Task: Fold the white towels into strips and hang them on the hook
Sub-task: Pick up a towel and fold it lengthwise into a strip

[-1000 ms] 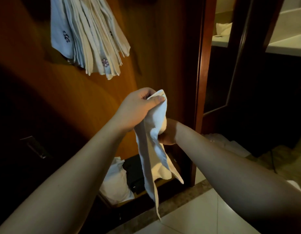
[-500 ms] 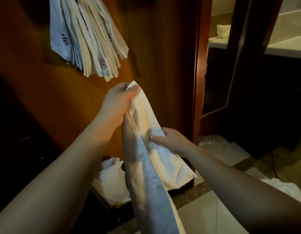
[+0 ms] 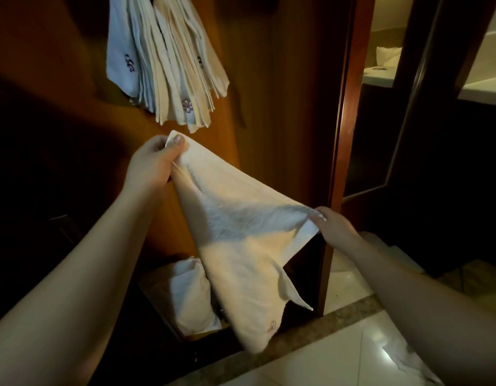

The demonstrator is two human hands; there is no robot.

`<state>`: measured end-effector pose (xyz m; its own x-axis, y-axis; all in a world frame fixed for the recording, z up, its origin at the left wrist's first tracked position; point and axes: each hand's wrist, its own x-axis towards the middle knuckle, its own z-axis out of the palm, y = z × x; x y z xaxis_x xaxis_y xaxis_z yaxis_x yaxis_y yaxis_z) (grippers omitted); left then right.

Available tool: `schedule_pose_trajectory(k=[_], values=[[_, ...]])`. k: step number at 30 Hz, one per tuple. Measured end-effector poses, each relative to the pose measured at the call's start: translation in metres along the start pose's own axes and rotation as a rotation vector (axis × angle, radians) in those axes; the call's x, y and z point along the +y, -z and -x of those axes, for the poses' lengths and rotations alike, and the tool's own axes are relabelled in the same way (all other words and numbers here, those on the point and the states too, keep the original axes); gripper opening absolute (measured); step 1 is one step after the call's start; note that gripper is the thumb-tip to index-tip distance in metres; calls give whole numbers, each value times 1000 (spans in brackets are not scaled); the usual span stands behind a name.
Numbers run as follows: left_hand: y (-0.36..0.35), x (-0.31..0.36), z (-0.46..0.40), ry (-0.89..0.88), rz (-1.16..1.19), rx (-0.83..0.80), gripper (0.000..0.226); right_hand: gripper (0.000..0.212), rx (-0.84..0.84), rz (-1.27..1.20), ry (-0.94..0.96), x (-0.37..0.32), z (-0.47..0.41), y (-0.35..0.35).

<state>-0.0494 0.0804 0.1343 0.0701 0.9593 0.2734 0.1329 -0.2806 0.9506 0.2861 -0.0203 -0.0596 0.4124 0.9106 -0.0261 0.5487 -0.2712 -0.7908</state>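
A white towel [image 3: 241, 235] is stretched out between my two hands in front of a wooden wall. My left hand [image 3: 153, 162] pinches its upper left corner between thumb and fingers. My right hand [image 3: 331, 225] pinches the right corner, lower and to the right. The rest of the towel hangs down loose, with a small embroidered mark near its bottom edge. Above, several folded white towels [image 3: 168, 65] hang in strips from the top of the wall; the hook itself is out of view.
A container on the floor by the wall holds a crumpled white towel [image 3: 191, 296]. A wooden door frame [image 3: 341, 151] stands to the right, with a dark doorway beyond. Pale floor tiles [image 3: 338, 358] lie below, with white cloth [image 3: 405, 360] at the lower right.
The towel was bunched in my left hand with my right hand at its side. My right hand has pulled one corner out to the right, and the towel is now spread wide.
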Motion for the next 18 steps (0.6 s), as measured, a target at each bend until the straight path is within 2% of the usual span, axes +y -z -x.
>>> schedule_pose_trajectory(k=[3, 8, 11, 14, 16, 18], values=[[14, -14, -2, 43, 45, 41, 19, 23, 87, -2, 66, -18, -8, 21], [28, -47, -4, 171, 179, 48, 19, 26, 90, -71, 116, -56, -6, 34], [21, -65, 9, 246, 246, 73, 17, 42, 25, -249, 161, -81, 18, 31], [5, -73, 38, 282, 292, 33, 15, 31, -27, -399, 186, -103, 45, 20], [-5, -74, 62, 278, 315, -17, 16, 21, -68, -382, 199, -113, 62, 13], [-15, -72, 83, 285, 366, -54, 15, 19, -192, -291, 247, -120, 79, 9]])
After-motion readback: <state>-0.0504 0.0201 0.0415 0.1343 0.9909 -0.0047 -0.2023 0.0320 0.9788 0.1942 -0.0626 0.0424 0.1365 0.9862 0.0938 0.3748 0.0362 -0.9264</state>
